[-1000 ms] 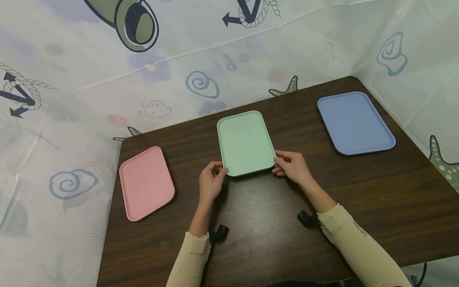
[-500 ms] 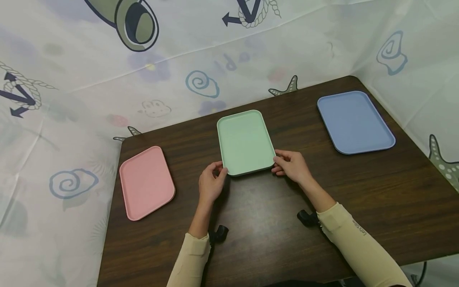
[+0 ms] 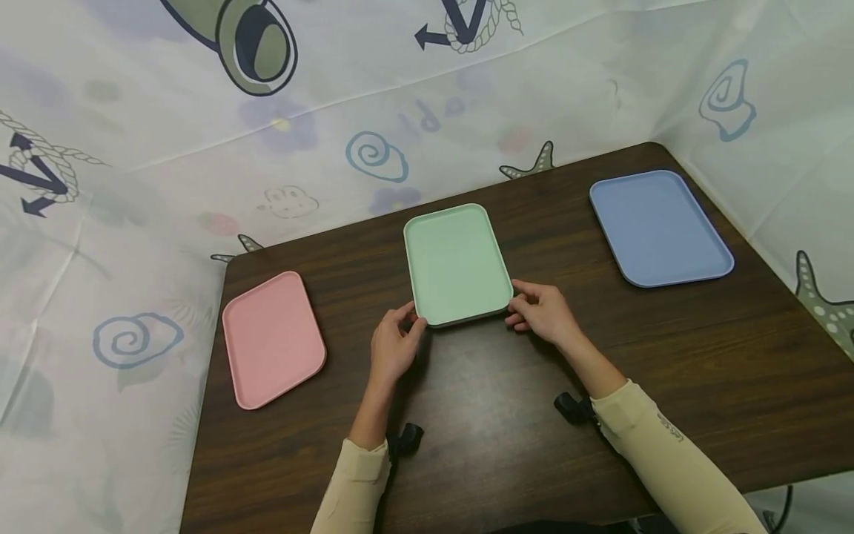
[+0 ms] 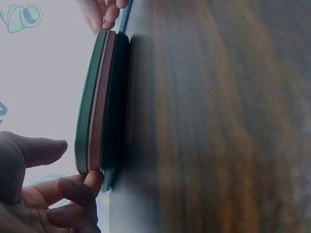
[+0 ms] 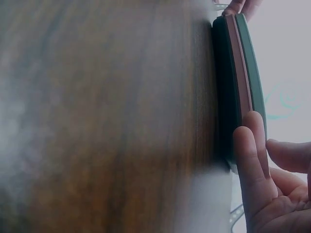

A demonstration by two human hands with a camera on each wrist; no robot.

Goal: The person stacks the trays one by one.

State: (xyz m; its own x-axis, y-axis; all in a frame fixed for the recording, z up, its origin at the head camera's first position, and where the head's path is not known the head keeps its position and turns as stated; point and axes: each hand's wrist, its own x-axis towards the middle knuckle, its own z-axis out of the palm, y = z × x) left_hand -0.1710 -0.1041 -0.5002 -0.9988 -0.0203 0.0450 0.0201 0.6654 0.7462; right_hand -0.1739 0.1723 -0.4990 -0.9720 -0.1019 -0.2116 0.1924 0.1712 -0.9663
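left hand (image 3: 394, 345): we see it at the near left corner of the flat mint-green rectangular plastic tray (image 3: 456, 265), a curled fingertip touching the rim, thumb above the edge.
right hand (image 3: 543, 310): we see it at the tray's near right corner, curled fingers (image 5: 252, 160) against the rim.
green tray: flat on the dark brown wooden table (image 3: 667, 356), mid-table.
pink rectangular tray (image 3: 272, 338): well left of the green tray.
blue rectangular tray (image 3: 659, 227): far right of it.
printed white curtain (image 3: 133, 148): beyond the green tray.
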